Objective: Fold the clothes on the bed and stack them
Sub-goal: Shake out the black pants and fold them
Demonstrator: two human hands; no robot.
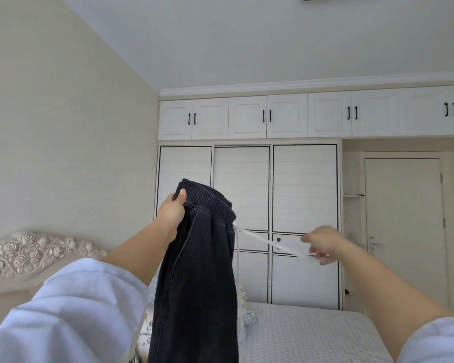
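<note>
A pair of dark, washed-black trousers [197, 284] with an elastic waistband hangs lengthwise in the air above the bed [312, 336]. My left hand [172, 210] grips the waistband at its left end, thumb on the outside. My right hand [323, 244], blurred, pinches the white drawstring [268, 241], which is stretched taut from the waistband out to the right. A second strand of the string hangs straight down beside the trousers. The trouser legs run out of view at the bottom.
The bed has a pale textured cover and a carved rose headboard [24, 255] at the left. Some light floral fabric [247, 310] lies behind the trousers. White wardrobes [247, 218] fill the far wall, with a door [404, 226] at the right.
</note>
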